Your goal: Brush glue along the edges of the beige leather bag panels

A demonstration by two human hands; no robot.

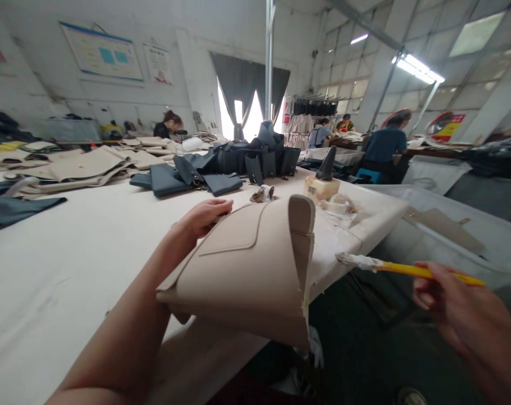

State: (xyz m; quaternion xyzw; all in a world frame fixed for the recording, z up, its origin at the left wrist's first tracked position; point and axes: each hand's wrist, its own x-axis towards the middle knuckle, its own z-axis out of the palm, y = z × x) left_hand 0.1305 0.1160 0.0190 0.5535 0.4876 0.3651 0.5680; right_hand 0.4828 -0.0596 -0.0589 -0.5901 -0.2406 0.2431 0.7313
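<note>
My left hand (202,216) grips the far edge of a beige leather bag panel (247,270), folded over and held tilted at the table's near edge. My right hand (462,312) is closed round a yellow-handled glue brush (403,270); its white, glue-coated tip points left toward the panel's raw right edge, a short gap away. The panel carries a raised stitched flap outline on its top face.
A glue bottle with a dark cone nozzle (323,183) stands on the white table (70,264). Dark blue bag parts (222,169) and beige cut pieces (82,166) lie farther back. Other people work at distant tables (386,146).
</note>
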